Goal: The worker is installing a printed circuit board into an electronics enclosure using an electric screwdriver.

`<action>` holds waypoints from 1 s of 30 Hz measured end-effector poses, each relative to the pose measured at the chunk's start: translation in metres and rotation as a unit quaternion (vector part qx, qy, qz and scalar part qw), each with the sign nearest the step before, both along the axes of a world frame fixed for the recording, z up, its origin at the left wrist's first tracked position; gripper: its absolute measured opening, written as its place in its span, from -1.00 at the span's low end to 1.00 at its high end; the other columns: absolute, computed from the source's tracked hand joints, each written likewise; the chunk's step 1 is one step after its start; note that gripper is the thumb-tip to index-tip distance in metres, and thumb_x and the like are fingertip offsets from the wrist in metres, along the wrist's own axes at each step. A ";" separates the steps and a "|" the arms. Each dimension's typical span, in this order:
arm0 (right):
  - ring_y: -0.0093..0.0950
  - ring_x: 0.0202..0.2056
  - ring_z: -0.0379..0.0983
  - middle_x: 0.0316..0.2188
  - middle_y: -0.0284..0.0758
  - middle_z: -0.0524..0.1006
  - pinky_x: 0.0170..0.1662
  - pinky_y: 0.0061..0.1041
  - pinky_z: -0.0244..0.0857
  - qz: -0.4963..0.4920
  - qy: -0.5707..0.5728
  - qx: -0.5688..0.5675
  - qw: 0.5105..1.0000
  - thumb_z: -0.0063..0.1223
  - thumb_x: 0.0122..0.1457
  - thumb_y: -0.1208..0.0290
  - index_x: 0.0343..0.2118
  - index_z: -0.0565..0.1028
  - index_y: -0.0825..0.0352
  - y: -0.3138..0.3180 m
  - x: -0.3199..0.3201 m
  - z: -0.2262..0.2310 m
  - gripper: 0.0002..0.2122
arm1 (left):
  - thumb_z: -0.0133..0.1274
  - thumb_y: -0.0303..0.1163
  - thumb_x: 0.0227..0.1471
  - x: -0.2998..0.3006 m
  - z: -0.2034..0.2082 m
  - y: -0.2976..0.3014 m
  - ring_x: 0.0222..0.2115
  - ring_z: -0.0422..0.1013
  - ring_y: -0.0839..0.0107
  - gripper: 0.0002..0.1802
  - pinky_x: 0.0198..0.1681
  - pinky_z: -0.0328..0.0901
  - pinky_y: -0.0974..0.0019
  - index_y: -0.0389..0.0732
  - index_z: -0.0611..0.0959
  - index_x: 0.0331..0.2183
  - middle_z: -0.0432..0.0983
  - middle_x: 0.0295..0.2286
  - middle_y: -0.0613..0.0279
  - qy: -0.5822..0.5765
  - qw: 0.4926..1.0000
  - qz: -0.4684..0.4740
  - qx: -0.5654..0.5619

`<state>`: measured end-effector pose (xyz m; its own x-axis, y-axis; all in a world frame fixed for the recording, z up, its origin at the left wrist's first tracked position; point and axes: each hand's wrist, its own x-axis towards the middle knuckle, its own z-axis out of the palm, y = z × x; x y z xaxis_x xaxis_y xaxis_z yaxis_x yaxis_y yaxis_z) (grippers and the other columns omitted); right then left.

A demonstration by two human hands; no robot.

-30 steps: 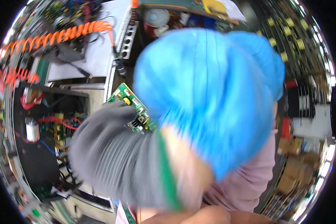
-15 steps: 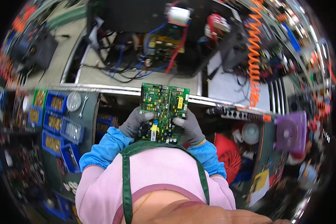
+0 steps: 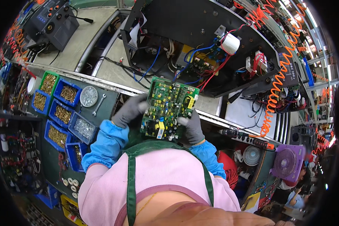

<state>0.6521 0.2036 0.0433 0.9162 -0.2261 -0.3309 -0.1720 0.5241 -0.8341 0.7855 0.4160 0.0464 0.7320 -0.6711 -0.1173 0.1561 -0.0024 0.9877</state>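
Observation:
A green circuit board [image 3: 165,107], crowded with small parts and a few yellow ones, is held tilted in front of my chest. My right hand [image 3: 193,128], in a grey glove, grips its right edge, the thumb on the upper face and the other fingers mostly hidden beneath. My left hand [image 3: 130,111], also gloved and slightly blurred, is just off the board's left edge, its fingers loosely apart with nothing seen in them. Beyond the board stands an opened black machine housing [image 3: 199,37] with blue and red wires and a white cylinder [image 3: 229,43].
Blue bins [image 3: 58,135] of brass and silver-coloured small parts sit at left, beside a round dish [image 3: 89,96] and a wrench [image 3: 99,104]. A metal rail [image 3: 116,87] edges the bench. An orange coiled hose [image 3: 278,83] hangs at right, near a power screwdriver [image 3: 231,133] and purple fan [image 3: 288,162].
My left hand has let go of the board's left edge and moved outward. The right hand still holds the board. The view has turned, so the surroundings appear shifted and rotated.

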 end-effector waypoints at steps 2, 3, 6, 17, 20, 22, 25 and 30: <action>-0.47 -0.19 0.46 -0.17 -0.31 0.50 -0.10 -0.47 0.35 -0.017 -0.025 -0.020 0.999 0.13 -0.18 0.61 0.04 0.32 0.37 -0.002 0.006 -0.008 -0.41 | 0.04 -0.21 0.06 0.054 -0.017 0.015 -0.25 0.45 0.38 -0.54 -0.16 0.35 0.37 -0.35 0.50 -0.09 0.50 -0.24 0.06 0.143 0.976 0.046 -0.156; -0.47 -0.19 0.46 -0.17 -0.31 0.50 -0.10 -0.47 0.35 -0.024 -0.025 -0.021 0.999 0.13 -0.18 0.61 0.04 0.32 0.37 0.000 0.009 -0.009 -0.41 | 0.04 -0.19 0.08 0.070 -0.025 0.021 -0.24 0.44 0.42 -0.55 -0.19 0.36 0.43 -0.35 0.51 -0.11 0.47 -0.19 0.07 0.090 0.965 0.167 -0.183; -0.49 -0.21 0.46 -0.19 -0.32 0.51 -0.13 -0.48 0.36 -0.068 -0.036 -0.044 0.996 0.13 -0.20 0.64 0.03 0.34 0.36 0.008 0.011 -0.001 -0.42 | 0.03 -0.36 0.06 0.137 -0.034 0.026 -0.16 0.39 0.33 -0.53 -0.03 0.31 0.28 -0.33 0.43 0.01 0.45 -0.12 0.06 -0.129 0.940 0.314 -0.018; -0.53 -0.25 0.46 -0.22 -0.36 0.52 -0.16 -0.48 0.37 -0.119 0.004 -0.071 0.990 0.29 -0.20 0.42 0.00 0.34 0.39 0.006 -0.007 0.007 -0.39 | 0.11 -0.22 -0.06 0.203 -0.041 -0.007 -0.33 0.45 -0.10 -0.60 -0.29 0.33 0.04 -0.19 0.47 -0.18 0.52 -0.38 -0.08 -0.350 0.848 0.300 0.261; -0.53 -0.25 0.46 -0.23 -0.36 0.52 -0.16 -0.49 0.37 -0.123 0.002 -0.052 0.991 0.27 -0.20 0.44 0.00 0.34 0.38 0.007 0.000 0.016 -0.40 | 0.10 -0.21 -0.05 0.205 -0.046 -0.006 -0.31 0.45 -0.11 -0.61 -0.28 0.32 0.03 -0.20 0.47 -0.18 0.52 -0.36 -0.09 -0.350 0.845 0.303 0.267; -0.53 -0.24 0.46 -0.23 -0.35 0.52 -0.15 -0.49 0.37 -0.093 0.009 -0.091 0.991 0.26 -0.20 0.45 0.00 0.34 0.38 -0.003 0.003 0.010 -0.40 | 0.09 -0.20 -0.04 0.204 -0.049 -0.006 -0.30 0.45 -0.11 -0.61 -0.28 0.32 0.02 -0.20 0.47 -0.18 0.52 -0.36 -0.10 -0.354 0.845 0.303 0.261; -0.52 -0.24 0.47 -0.21 -0.35 0.51 -0.14 -0.49 0.38 -0.063 0.012 -0.124 0.990 0.25 -0.21 0.47 0.01 0.33 0.39 -0.006 0.011 0.013 -0.39 | 0.02 -0.22 0.03 0.198 -0.045 -0.011 -0.29 0.44 -0.12 -0.65 -0.27 0.32 0.00 -0.20 0.47 -0.16 0.52 -0.34 -0.11 -0.347 0.844 0.304 0.272; -0.52 -0.23 0.47 -0.19 -0.34 0.51 -0.13 -0.48 0.38 -0.060 0.001 -0.104 0.993 0.26 -0.21 0.48 0.03 0.32 0.40 -0.006 0.016 0.012 -0.37 | 0.00 -0.23 0.05 0.187 -0.048 -0.022 -0.31 0.44 -0.12 -0.67 -0.27 0.33 -0.01 -0.20 0.46 -0.17 0.53 -0.35 -0.10 -0.353 0.837 0.317 0.274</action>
<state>0.6684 0.1971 0.0557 0.8778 -0.3976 -0.2673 -0.1203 0.3572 -0.9263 0.9721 0.3938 -0.0016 0.9370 -0.1082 0.3322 -0.3244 -0.6222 0.7125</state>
